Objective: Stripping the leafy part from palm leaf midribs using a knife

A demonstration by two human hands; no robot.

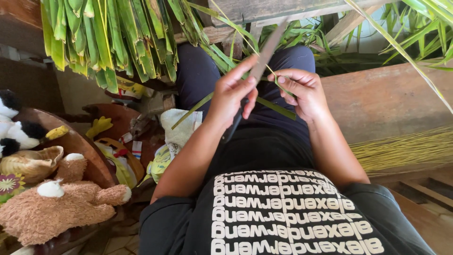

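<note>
My left hand (233, 92) is closed around a long knife (266, 49); its dark handle runs down under the palm and the grey blade points up and away. My right hand (302, 89) pinches a narrow green palm leaf strip (278, 108) that lies across my lap in dark trousers. The blade sits against the leaf between the two hands, which are nearly touching. A thin pale rib of the leaf runs up past the blade toward the top of the view.
A bunch of green palm leaves (108, 38) hangs at top left. A bundle of thin yellowish leaf ribs (406, 148) lies on the wooden bench (387, 99) at right. A brown plush toy (61, 203), a shell and other clutter fill the left side.
</note>
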